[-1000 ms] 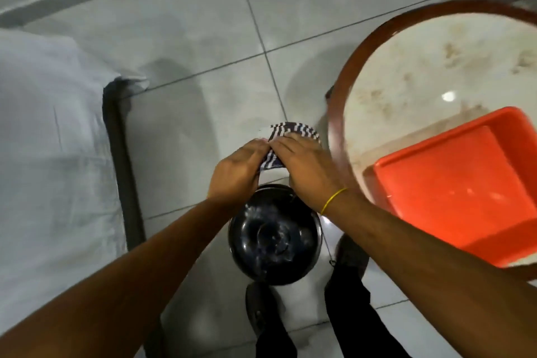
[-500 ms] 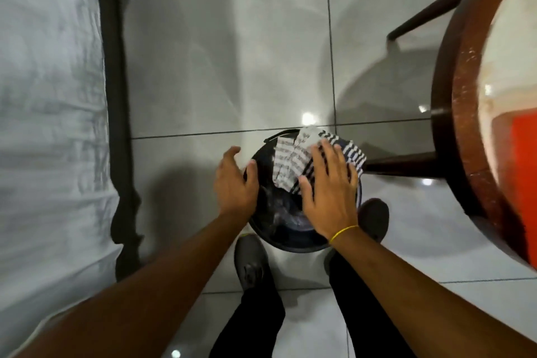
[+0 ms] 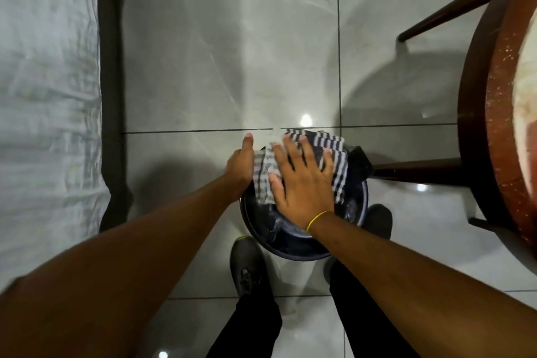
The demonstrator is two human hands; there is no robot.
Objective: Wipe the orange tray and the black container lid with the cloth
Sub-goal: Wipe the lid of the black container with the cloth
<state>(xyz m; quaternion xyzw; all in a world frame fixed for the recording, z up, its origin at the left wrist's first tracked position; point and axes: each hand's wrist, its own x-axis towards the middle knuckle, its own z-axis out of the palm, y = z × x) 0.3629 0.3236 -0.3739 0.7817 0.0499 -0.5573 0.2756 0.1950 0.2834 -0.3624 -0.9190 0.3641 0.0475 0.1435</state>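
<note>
My right hand (image 3: 302,180) lies flat and open on the striped cloth (image 3: 338,166), pressing it onto the round black lid (image 3: 293,247). My left hand (image 3: 241,166) grips the lid's edge. A round wooden table (image 3: 479,113) stands close on the right.

Right hand (image 3: 302,183) flat on striped cloth (image 3: 338,163), black lid (image 3: 293,244), left hand (image 3: 239,166) steadying rim

Both arms reach to centre frame.
Right hand (image 3: 302,180) lies flat, palm down, fingers spread; left hand (image 3: 240,164) is edge-on at its left, thumb extended.
</note>
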